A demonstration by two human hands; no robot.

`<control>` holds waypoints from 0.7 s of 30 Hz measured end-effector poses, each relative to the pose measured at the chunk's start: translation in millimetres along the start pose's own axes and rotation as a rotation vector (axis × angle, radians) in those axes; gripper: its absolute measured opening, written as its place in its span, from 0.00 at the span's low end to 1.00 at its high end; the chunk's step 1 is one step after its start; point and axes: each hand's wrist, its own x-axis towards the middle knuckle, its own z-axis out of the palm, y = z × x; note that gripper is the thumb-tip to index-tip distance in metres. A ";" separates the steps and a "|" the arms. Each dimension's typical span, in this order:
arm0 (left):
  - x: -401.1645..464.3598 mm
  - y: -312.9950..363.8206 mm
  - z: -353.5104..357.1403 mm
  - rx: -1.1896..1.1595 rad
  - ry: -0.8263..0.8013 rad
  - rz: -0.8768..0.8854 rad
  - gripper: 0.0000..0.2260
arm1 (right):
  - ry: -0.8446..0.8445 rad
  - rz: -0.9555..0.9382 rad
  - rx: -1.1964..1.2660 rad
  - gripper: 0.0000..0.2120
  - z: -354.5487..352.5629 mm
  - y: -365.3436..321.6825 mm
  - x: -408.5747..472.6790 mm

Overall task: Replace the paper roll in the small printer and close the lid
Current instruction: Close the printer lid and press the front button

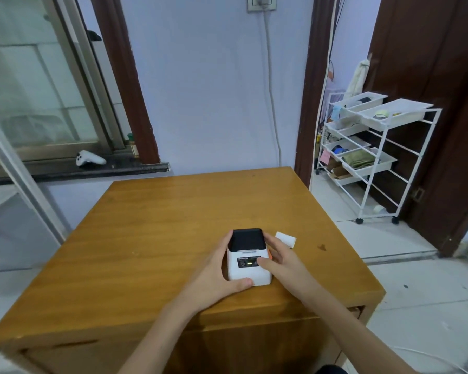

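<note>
Lilac walls and a wire rack back the wooden table. On it, the printer, lid down, sits gripped by the left hand and right hand. A roll lies just beside; whether swapping remains is unclear.

A wooden table with a glossy top stands against a pale lilac wall, down which a white cable runs from a wall socket. To the left, a white game controller lies on the dark sill of a sliding window, with a small bottle near the brown frame. To the right, a white wheeled rack of trays stands on the tiled floor beside a dark brown door, one tray holding folded olive cloth.
</note>
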 end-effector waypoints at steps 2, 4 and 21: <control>0.7 -1.0 -0.3 0.010 0.011 -0.006 0.50 | 0.013 0.004 0.017 0.27 1.1 0.5 1.4; 1.1 -2.9 0.0 0.007 0.012 -0.017 0.51 | 0.012 0.008 0.013 0.28 2.0 3.2 3.0; 1.3 -3.6 -0.9 -0.029 0.039 -0.050 0.48 | 0.073 0.001 -0.060 0.36 2.0 12.2 6.3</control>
